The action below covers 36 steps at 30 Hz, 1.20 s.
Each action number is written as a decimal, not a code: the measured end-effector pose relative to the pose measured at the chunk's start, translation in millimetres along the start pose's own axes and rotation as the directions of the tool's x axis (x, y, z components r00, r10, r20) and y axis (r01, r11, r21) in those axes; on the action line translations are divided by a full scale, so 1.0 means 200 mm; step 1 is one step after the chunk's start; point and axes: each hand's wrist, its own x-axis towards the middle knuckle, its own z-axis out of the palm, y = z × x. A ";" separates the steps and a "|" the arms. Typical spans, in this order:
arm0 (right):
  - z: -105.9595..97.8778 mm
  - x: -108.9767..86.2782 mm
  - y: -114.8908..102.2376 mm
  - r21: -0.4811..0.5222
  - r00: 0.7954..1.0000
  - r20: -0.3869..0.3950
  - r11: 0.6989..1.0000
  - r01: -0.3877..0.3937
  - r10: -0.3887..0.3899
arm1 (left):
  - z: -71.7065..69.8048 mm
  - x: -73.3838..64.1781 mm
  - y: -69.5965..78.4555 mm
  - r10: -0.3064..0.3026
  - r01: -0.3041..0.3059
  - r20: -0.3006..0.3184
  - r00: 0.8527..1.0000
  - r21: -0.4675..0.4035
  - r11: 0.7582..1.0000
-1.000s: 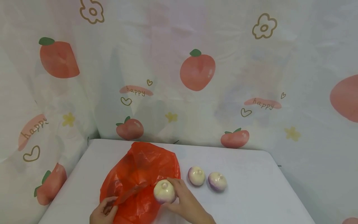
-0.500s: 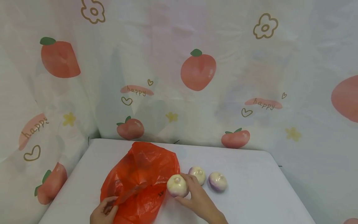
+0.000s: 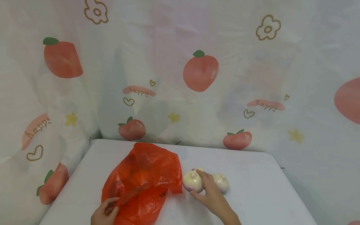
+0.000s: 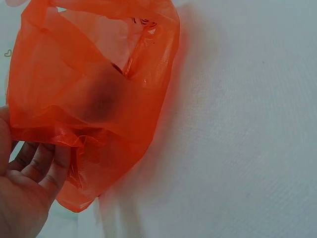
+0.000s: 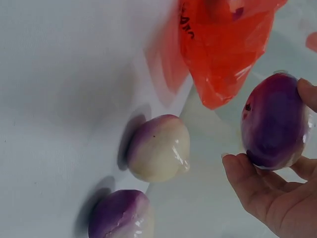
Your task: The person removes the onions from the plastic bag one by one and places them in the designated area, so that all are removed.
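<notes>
My right hand [image 3: 209, 193] holds a cream-and-purple turnip [image 3: 192, 182] between thumb and fingers, just right of the red plastic bag [image 3: 140, 175]. In the right wrist view the purple underside of this turnip [image 5: 275, 121] faces the camera. Two more turnips stand close by: one [image 5: 159, 148] is partly hidden behind the held one in the head view, the other [image 3: 221, 182] is beside my fingers. At the bag's near left edge, my left hand [image 3: 104, 212] pinches the plastic. A dark round shape [image 4: 104, 96] shows through the bag in the left wrist view.
A white-covered table [image 3: 253, 193] carries everything. Behind it hangs a pale curtain [image 3: 168, 62] printed with peaches, hearts and flowers, and more of it closes off the left side.
My right hand has carried its turnip rightward, from over the bag to in front of the other two turnips. My left hand stays at the bag's edge.
</notes>
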 end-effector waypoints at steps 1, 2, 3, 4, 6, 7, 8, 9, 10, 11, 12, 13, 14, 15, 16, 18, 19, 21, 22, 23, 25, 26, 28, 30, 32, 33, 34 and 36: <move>-0.01 0.00 0.00 0.010 1.000 -0.010 1.000 -0.010 0.010 | 0.00 0.00 0.00 0.001 -0.001 0.001 1.000 -0.002 1.000; -0.01 0.00 0.01 0.014 1.000 -0.024 1.000 -0.013 0.013 | 0.00 0.00 0.00 0.002 -0.002 0.004 1.000 -0.005 1.000; -0.01 0.00 0.01 0.022 0.999 -0.041 1.000 -0.013 0.014 | 0.00 0.00 0.00 0.003 -0.003 0.006 1.000 -0.009 1.000; -0.01 0.00 0.02 0.030 0.998 -0.061 1.000 -0.009 0.011 | 0.00 0.00 0.00 0.003 -0.003 0.010 1.000 -0.014 1.000; -0.01 -0.01 0.02 0.042 0.995 -0.102 0.999 0.003 0.001 | 0.00 0.00 0.00 0.005 -0.005 0.010 1.000 -0.020 1.000; -0.01 -0.01 0.03 0.040 0.993 -0.119 0.999 0.007 -0.002 | 0.00 0.00 0.00 0.006 -0.006 0.012 1.000 -0.020 1.000; -0.01 -0.01 0.03 0.030 0.991 -0.137 0.999 0.011 -0.006 | 0.00 0.00 0.00 0.006 -0.006 0.013 1.000 -0.022 1.000; -0.01 -0.01 0.04 0.022 0.988 -0.152 1.000 0.011 -0.007 | 0.00 0.00 0.00 0.007 -0.007 0.015 1.000 -0.020 1.000; -0.01 -0.01 0.04 0.014 0.986 -0.167 1.000 0.011 -0.009 | 0.01 0.00 0.00 0.007 -0.006 0.017 1.000 -0.020 1.000; -0.01 -0.01 0.05 0.008 0.984 -0.179 1.000 0.011 -0.010 | 0.01 0.00 0.00 0.008 -0.008 0.016 1.000 -0.017 1.000; 0.00 -0.01 0.05 0.003 0.982 -0.188 1.000 0.010 -0.009 | 0.01 0.00 0.00 0.010 -0.010 0.015 1.000 -0.011 1.000; 0.00 -0.01 0.05 0.000 0.981 -0.196 1.000 0.009 -0.009 | 0.01 0.00 0.00 0.012 -0.012 0.014 1.000 -0.008 1.000; 0.00 -0.02 0.05 -0.001 0.979 -0.204 1.000 0.010 -0.010 | 0.01 0.00 0.00 0.015 -0.014 0.013 1.000 -0.004 1.000; 0.00 -0.02 0.05 0.004 0.978 -0.209 1.000 0.011 -0.010 | 0.01 0.01 0.00 0.017 -0.017 0.013 1.000 0.000 1.000; 0.00 -0.02 0.05 0.007 0.977 -0.214 1.000 0.013 -0.011 | 0.01 0.01 0.00 0.016 -0.016 0.013 1.000 -0.003 1.000; 0.00 -0.02 0.05 0.002 0.974 -0.224 1.000 0.017 -0.017 | 0.01 0.01 0.01 0.015 -0.015 0.018 1.000 -0.002 1.000; 0.00 -0.02 0.05 -0.005 0.972 -0.233 1.000 0.020 -0.021 | 0.01 0.01 0.01 0.012 -0.012 0.025 1.000 -0.005 1.000; 0.00 -0.02 0.06 -0.024 0.966 -0.254 0.999 0.036 -0.041 | 0.01 0.01 0.01 0.005 -0.005 0.034 0.999 -0.009 1.000; -0.01 -0.02 0.06 -0.037 0.963 -0.266 0.998 0.044 -0.053 | 0.01 0.01 0.00 0.001 -0.001 0.035 0.999 -0.012 1.000; -0.01 -0.02 0.06 -0.049 0.959 -0.277 0.997 0.053 -0.065 | 0.01 0.01 0.00 0.001 -0.001 0.035 0.999 -0.008 1.000; -0.02 -0.02 0.08 -0.063 0.952 -0.296 0.996 0.061 -0.077 | 0.01 0.01 0.00 0.001 -0.001 0.033 0.999 -0.005 1.000; -0.02 -0.02 0.08 -0.067 0.949 -0.304 0.996 0.062 -0.080 | 0.01 0.01 0.00 0.002 -0.002 0.031 1.000 -0.002 1.000; -0.03 -0.03 0.09 -0.072 0.947 -0.313 0.996 0.053 -0.073 | 0.02 0.01 -0.01 0.004 -0.004 0.031 1.000 0.002 1.000; -0.04 -0.03 0.10 -0.068 0.947 -0.317 0.997 0.039 -0.059 | 0.02 0.01 -0.01 0.006 -0.006 0.031 1.000 0.001 1.000; -0.04 -0.03 0.11 -0.061 0.948 -0.314 0.998 0.026 -0.044 | 0.02 0.02 -0.01 0.007 -0.007 0.032 0.999 0.001 1.000; -0.04 -0.04 0.11 -0.051 0.950 -0.311 0.998 0.020 -0.035 | 0.02 0.02 -0.02 0.010 -0.010 0.037 0.999 0.002 1.000; -0.04 -0.04 0.11 -0.043 0.951 -0.307 0.999 0.014 -0.027 | 0.02 0.02 -0.02 0.010 -0.011 0.037 0.999 0.005 1.000; -0.04 -0.04 0.11 -0.028 0.953 -0.302 1.000 0.009 -0.017 | 0.02 0.02 -0.02 0.014 -0.014 0.040 0.999 0.011 1.000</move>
